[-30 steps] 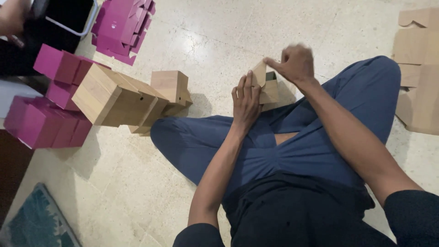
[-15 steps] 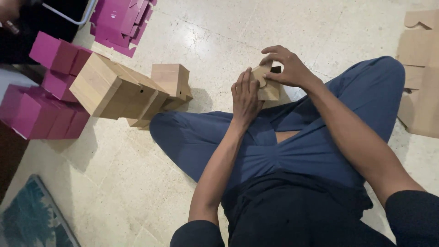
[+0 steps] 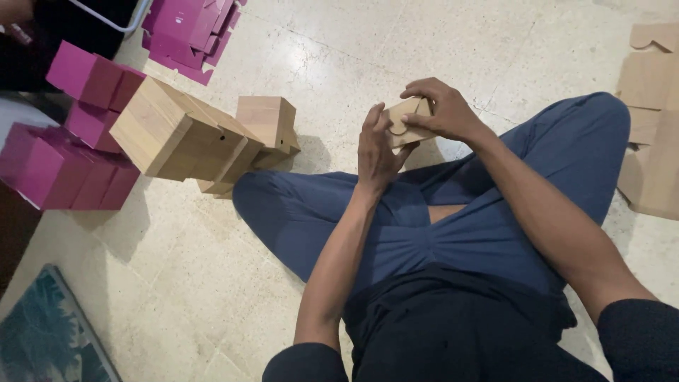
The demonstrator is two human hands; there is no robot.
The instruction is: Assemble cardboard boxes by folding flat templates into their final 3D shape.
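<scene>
Pale speckled stone floor (image 3: 396,42), on which a person sits cross-legged in blue trousers (image 3: 438,233). Stack of flat unfolded brown cardboard blanks (image 3: 654,120) at the right edge of the view, well apart from the hands; these appear not yet made up. Row of finished tan cardboard boxes (image 3: 177,138) lying on the floor to the left of the knee, touching one another; beside them a cluster of magenta cardboard boxes (image 3: 64,163), and further up a heap of flat magenta cardboard blanks (image 3: 191,28). Corner of a teal patterned mat (image 3: 49,332) at lower left. Small tan cardboard box, partly folded (image 3: 407,122), held above the lap between both hands: a curved tab or flap shows on its near face, not yet tucked flat, so this piece seems mid-assembly, with several done and a stack left. Right hand (image 3: 442,110) curls over the top and far side, fingers closed around the box. Left hand (image 3: 375,148) presses against the near side, fingers raised and loosely spread, thumb on the flap.
</scene>
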